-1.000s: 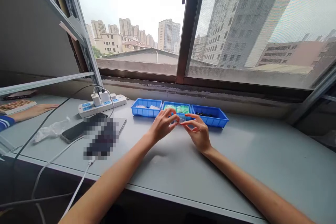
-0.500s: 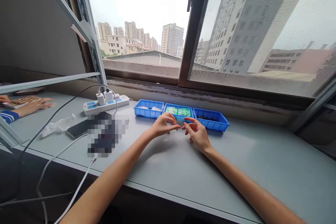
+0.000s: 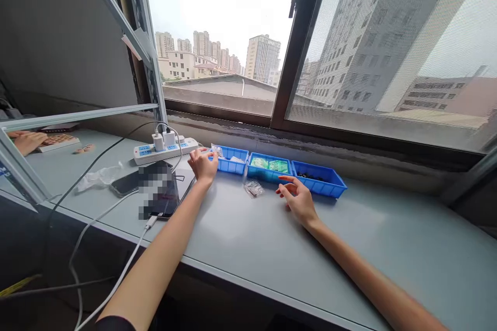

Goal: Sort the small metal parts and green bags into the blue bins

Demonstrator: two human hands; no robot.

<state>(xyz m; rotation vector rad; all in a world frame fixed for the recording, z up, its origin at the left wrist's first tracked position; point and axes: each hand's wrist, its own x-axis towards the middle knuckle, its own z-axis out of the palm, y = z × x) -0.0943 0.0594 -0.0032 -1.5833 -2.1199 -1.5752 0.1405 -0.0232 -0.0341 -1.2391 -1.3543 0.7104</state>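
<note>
My left hand is at the left end of the left blue bin, thumb and forefinger pinched on a small clear plastic bag that stands up past the bin's rim. White packets lie in that bin. On the table in front of the middle blue bin lies another small clear bag with something small and dark inside. My right hand hovers just right of this bag, fingers apart, with nothing in it. Green-and-white packets fill the middle bin.
A right blue bin holds small black parts. To the left are a power strip with plugs, a phone, a partly blurred dark device, cables and a crumpled plastic bag. Another person's hand rests far left.
Both hands have parted. The clear bag they held together now lies on the table. My left hand has moved left to the left bin and pinches another bag; my right hand has stayed nearby.
</note>
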